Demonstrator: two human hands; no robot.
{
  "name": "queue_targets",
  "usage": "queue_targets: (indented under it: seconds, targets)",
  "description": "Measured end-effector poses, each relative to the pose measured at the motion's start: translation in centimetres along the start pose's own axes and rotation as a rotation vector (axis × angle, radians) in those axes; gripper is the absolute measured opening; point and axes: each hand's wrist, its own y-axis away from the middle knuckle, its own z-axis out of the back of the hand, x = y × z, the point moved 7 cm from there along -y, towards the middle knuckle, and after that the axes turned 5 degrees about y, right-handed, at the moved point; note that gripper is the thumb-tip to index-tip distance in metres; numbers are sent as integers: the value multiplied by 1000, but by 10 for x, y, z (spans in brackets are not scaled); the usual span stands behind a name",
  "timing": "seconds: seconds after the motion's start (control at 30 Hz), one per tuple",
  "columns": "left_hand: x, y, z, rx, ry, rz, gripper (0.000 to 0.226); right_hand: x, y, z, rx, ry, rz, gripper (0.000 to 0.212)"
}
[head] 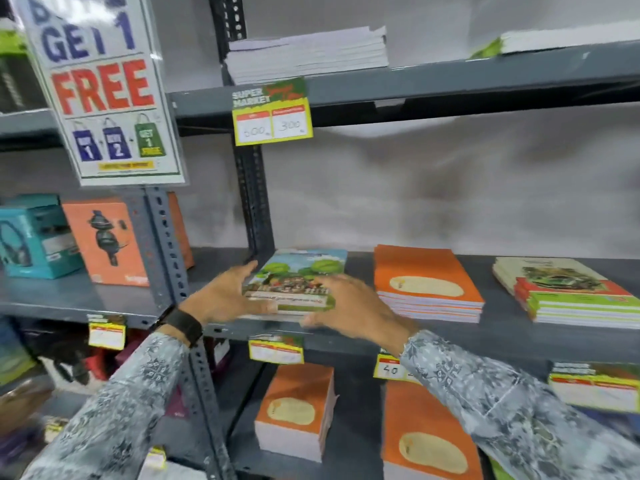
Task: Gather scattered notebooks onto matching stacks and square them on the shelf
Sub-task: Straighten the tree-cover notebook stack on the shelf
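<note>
A stack of notebooks with a picture cover of trees and sky [298,271] lies at the left end of the grey middle shelf [498,323]. My left hand [225,296] presses against the stack's left side and front corner. My right hand [349,306] lies on its front right corner, fingers over the cover. To the right lies an orange notebook stack [426,282] with a cream oval label. Further right, a mixed pile [568,292] has a cream picture notebook askew on red and green ones.
A dark steel upright [173,271] stands just left of my left hand. The shelf below holds two more orange stacks [298,410]. The shelf above carries white-edged notebooks [308,53]. Boxed goods [104,240] fill the left bay, and a "FREE" sign [104,88] hangs above.
</note>
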Motion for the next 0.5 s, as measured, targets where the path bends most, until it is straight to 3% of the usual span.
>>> queue_targets:
  seconds: [0.07, 0.13, 0.23, 0.3, 0.33, 0.4, 0.5]
  targets:
    - [9, 8, -9, 77, 66, 22, 106, 1, -3, -19, 38, -33, -71, 105]
    - [15, 8, -14, 65, 209, 2, 81, -1, -3, -28, 36, -91, -128, 108]
    - [25, 6, -14, 62, 353, -31, 53, 3, 0, -30, -1, -133, -146, 96]
    - [37, 5, -11, 9, 358, -54, 50, 8, 2, -27, -49, -158, -157, 79]
    - [40, 5, -10, -18, 356, -58, 59, 9, 4, -25, -70, -165, -170, 73]
    - [44, 6, -9, -63, 346, -55, 77, 12, 7, -22, -100, -156, -194, 69]
    - [47, 8, -8, -110, 307, -56, 75, 19, 10, -21, -113, -141, -202, 66]
